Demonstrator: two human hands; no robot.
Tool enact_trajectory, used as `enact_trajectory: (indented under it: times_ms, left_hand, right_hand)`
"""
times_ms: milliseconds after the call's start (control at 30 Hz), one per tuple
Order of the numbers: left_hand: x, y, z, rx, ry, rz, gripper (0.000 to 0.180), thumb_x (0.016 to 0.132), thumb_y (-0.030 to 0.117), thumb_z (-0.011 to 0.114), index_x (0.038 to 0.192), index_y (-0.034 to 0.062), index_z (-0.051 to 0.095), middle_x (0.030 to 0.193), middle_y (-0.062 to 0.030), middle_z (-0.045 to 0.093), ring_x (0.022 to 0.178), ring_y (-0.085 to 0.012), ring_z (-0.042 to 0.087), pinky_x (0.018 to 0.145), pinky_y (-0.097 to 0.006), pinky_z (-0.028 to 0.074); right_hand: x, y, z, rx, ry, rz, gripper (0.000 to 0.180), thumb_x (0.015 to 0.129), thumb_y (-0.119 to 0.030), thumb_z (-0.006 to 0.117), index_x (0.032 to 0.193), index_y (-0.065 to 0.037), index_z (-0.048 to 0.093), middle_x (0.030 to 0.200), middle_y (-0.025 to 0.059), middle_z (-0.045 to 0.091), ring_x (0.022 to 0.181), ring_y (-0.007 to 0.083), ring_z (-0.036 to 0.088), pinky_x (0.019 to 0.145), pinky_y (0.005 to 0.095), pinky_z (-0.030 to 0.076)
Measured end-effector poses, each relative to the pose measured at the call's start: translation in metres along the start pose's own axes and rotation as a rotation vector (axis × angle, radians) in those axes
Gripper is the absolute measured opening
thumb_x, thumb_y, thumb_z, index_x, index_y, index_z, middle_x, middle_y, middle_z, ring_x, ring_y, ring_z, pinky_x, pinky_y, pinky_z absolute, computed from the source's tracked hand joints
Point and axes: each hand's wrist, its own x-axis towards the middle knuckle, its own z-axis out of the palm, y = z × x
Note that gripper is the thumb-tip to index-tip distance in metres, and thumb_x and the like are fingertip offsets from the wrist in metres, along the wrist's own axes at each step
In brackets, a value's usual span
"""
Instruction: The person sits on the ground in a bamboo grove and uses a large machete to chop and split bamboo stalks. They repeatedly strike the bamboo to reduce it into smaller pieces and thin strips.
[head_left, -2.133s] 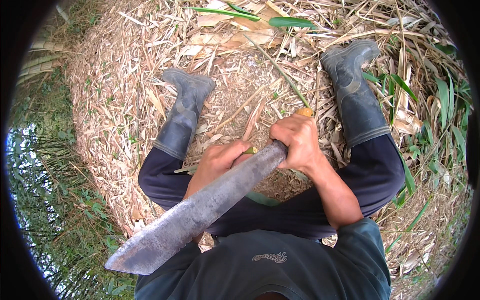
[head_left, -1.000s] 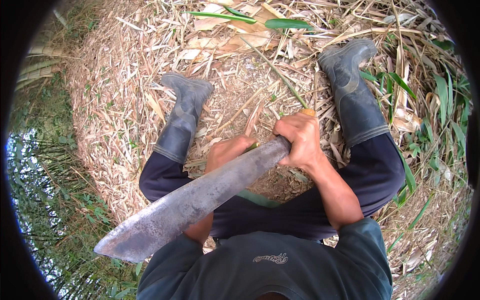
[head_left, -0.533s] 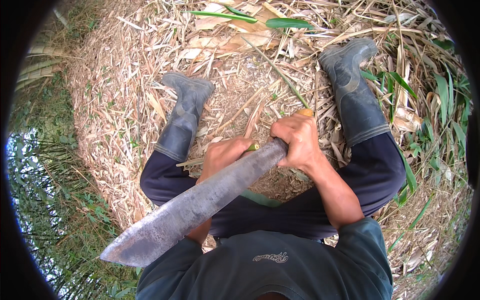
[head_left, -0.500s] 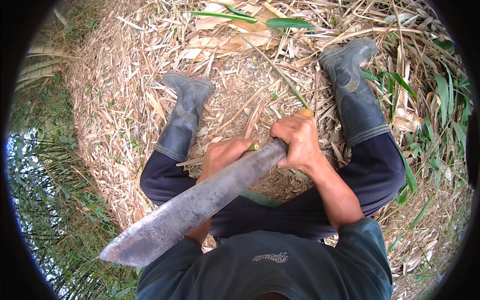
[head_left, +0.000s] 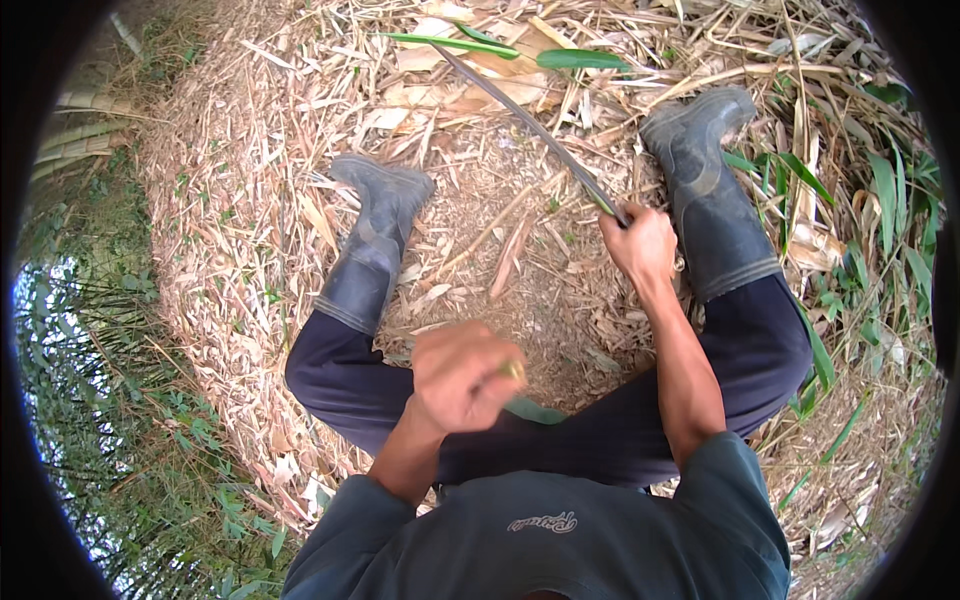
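My right hand (head_left: 643, 243) is closed round the handle of a machete (head_left: 545, 135), beside the right boot. The dark blade is seen nearly edge-on, slanting away to the far left over the littered ground. A bit of green shows along the blade close to that hand; whether it is a separate stem I cannot tell. My left hand (head_left: 462, 375), smeared by motion, is closed in front of my lap. From its right side pokes the pale yellow-green end of a short stick (head_left: 513, 370); the fist hides the rest. The two hands are well apart.
Rubber boots, left (head_left: 375, 225) and right (head_left: 708, 185), stand either side of a patch of dry leaf litter (head_left: 500, 245). Green leaves (head_left: 582, 60) lie at the far side. Grassy plants (head_left: 890, 200) grow at the right, bamboo stems (head_left: 80, 145) at the far left.
The machete has swung from across my lap to pointing away, its flat face turned out of sight. My right hand moved right and slightly forward; my left came nearer, still gripping the stick.
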Motion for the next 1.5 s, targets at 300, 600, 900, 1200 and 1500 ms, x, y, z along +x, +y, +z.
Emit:
enact_trajectory:
  times_ms: [300, 600, 900, 1200, 1500]
  left_hand:
    - [-0.002, -0.039, -0.004, 0.235, -0.101, -0.113, 0.018, 0.085, 0.008, 0.071, 0.101, -0.0006, 0.066, 0.086, -0.0114, 0.064, 0.068, -0.0239, 0.062, 0.059, -0.033, 0.047]
    - [-0.004, -0.037, -0.002, 0.093, -0.147, -0.189, 0.036, 0.077, 0.019, 0.076, 0.102, -0.0039, 0.063, 0.081, -0.0125, 0.064, 0.066, -0.0234, 0.063, 0.060, -0.032, 0.048]
    - [-0.002, -0.040, -0.005, 0.177, -0.138, -0.115, 0.035, 0.081, 0.023, 0.076, 0.103, -0.0023, 0.065, 0.074, -0.0105, 0.061, 0.061, -0.0231, 0.060, 0.056, -0.033, 0.046]
    - [-0.006, -0.019, -0.008, 0.235, -0.173, -0.026, 0.027, 0.082, 0.019, 0.077, 0.098, -0.0003, 0.068, 0.071, -0.0086, 0.059, 0.059, -0.0212, 0.059, 0.054, -0.030, 0.045]
    - [0.000, -0.028, -0.013, -0.300, 0.423, -0.257, 0.042, 0.102, 0.039, 0.056, 0.082, 0.0032, 0.049, 0.065, -0.0016, 0.041, 0.056, -0.0095, 0.034, 0.053, -0.024, 0.026]
  right_hand:
    - [-0.052, -0.056, -0.022, 0.339, 0.072, -0.816, 0.030, 0.049, -0.021, 0.077, 0.070, -0.010, 0.058, 0.060, 0.0053, 0.057, 0.056, 0.0279, 0.060, 0.057, 0.0388, 0.046]
    - [-0.056, -0.051, -0.030, 0.316, 0.034, -0.845, 0.039, 0.042, -0.022, 0.080, 0.070, -0.010, 0.056, 0.060, 0.0050, 0.056, 0.056, 0.0280, 0.059, 0.055, 0.0397, 0.044]
    - [-0.054, -0.051, -0.027, 0.334, 0.026, -0.871, 0.040, 0.040, -0.022, 0.080, 0.069, -0.010, 0.055, 0.061, 0.0053, 0.056, 0.056, 0.0287, 0.059, 0.055, 0.0406, 0.045]
    - [-0.044, -0.039, -0.008, 0.229, 0.100, -0.705, 0.025, 0.055, -0.019, 0.079, 0.071, -0.010, 0.062, 0.059, 0.0049, 0.061, 0.053, 0.0240, 0.063, 0.053, 0.0408, 0.051]
    - [-0.005, 0.023, 0.041, 0.053, -0.322, 0.322, 0.046, 0.082, -0.040, 0.068, 0.099, 0.002, 0.076, 0.092, 0.0236, 0.074, 0.079, 0.0385, 0.073, 0.077, 0.0468, 0.056]
